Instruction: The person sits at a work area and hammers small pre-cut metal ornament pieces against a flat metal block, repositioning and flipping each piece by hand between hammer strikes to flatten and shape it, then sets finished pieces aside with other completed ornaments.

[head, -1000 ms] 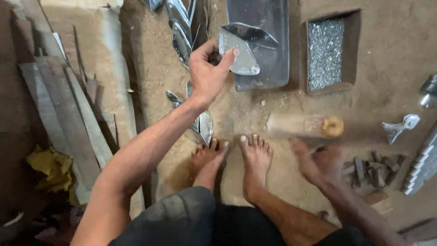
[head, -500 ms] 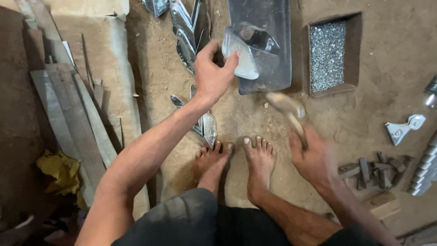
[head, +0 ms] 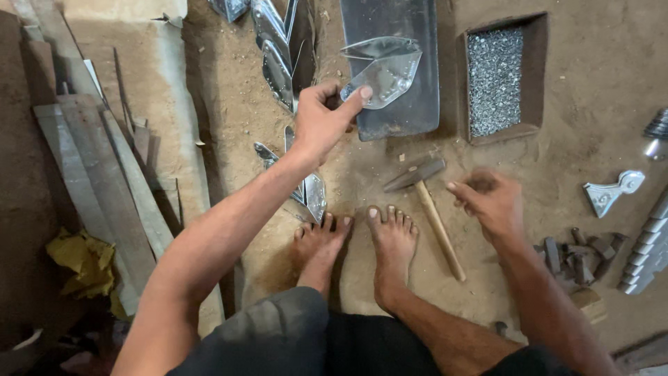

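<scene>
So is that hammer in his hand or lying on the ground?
On the ground: the hammer lies flat on the dirt, and the right hand beside it is open.

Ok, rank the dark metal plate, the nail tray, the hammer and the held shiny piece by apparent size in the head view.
1. Dark metal plate, partly cut off at the top.
2. Nail tray.
3 and 4. Hammer and held shiny piece: too alike to rank.

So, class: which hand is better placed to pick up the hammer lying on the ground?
Right hand: likely, since it hangs open beside the hammer, while the left hand grips the shiny metal piece.
</scene>
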